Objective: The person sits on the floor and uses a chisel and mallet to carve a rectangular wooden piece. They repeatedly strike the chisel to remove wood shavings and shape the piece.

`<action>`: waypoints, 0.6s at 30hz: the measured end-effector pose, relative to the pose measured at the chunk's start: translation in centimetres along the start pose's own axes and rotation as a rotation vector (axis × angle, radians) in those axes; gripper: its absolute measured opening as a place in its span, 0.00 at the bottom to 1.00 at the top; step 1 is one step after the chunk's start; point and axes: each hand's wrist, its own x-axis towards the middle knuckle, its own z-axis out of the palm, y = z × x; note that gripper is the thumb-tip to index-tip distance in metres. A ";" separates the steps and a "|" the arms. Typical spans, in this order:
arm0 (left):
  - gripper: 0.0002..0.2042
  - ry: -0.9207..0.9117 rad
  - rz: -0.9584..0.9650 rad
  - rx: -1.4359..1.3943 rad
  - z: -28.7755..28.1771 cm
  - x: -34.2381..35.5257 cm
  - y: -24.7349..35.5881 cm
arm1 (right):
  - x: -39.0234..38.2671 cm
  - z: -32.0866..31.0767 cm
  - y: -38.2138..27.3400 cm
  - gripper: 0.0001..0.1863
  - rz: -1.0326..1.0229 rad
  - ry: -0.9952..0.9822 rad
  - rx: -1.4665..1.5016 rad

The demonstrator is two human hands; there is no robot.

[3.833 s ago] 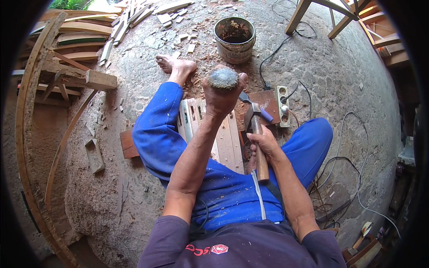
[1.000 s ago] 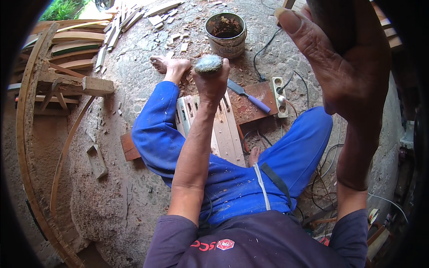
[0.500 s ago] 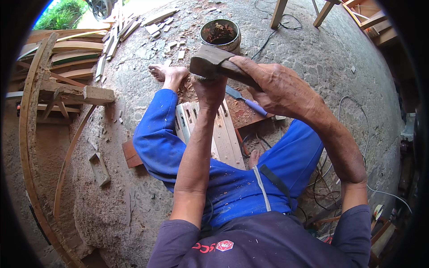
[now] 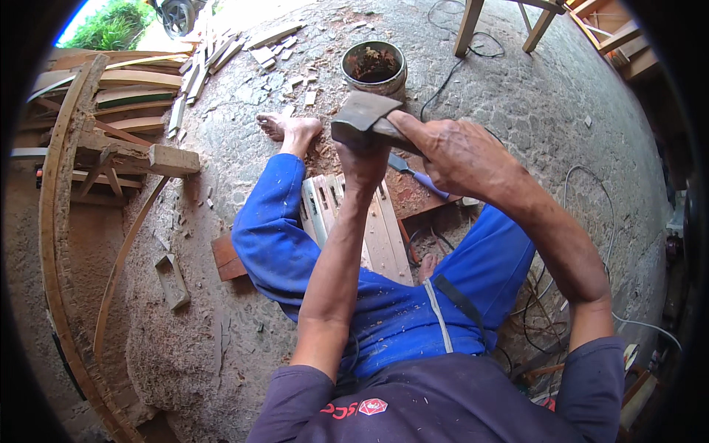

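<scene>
My right hand (image 4: 458,155) grips the handle of a worn, dark wooden mallet (image 4: 362,114). Right below the mallet head is my left hand (image 4: 362,164), apparently closed; the head covers its fingers and whatever they hold. Beneath and between my legs lie pale wooden pieces (image 4: 380,236) with long slots cut into them, side by side. A chisel with a purple handle (image 4: 430,184) rests on a reddish-brown board (image 4: 421,205) beyond my hands, its blade pointing away to the left.
A paint-stained bucket (image 4: 375,66) stands just past the mallet. Offcuts (image 4: 269,52) and shavings litter the stone floor. At left are a curved wooden frame (image 4: 59,192) and a beam end (image 4: 173,159); a small wooden box (image 4: 172,280) lies nearby. A cable (image 4: 583,168) loops at right.
The whole view has shifted slightly, so things sit a little lower and farther right. The mallet has come slightly nearer to me, still over my left hand.
</scene>
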 end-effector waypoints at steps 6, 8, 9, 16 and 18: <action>0.05 -0.092 -0.545 -0.163 -0.7 2.6 -3.7 | -1.1 -6.1 -2.6 0.36 -0.081 0.205 0.291; 0.08 -0.075 -0.490 -0.168 -0.2 2.7 -3.4 | -0.2 -9.6 -3.1 0.32 -0.125 0.463 0.263; 0.08 -0.091 -0.454 -0.151 -0.5 2.2 -3.6 | 0.3 -11.0 -3.5 0.29 -0.167 0.603 0.249; 0.06 -0.132 -0.413 -0.077 -1.0 0.3 -1.1 | 1.6 -5.0 -3.3 0.27 0.099 0.058 0.131; 0.15 -0.069 -0.286 -0.213 -0.9 -1.2 0.3 | 0.4 -1.8 -1.9 0.29 0.097 -0.234 -0.013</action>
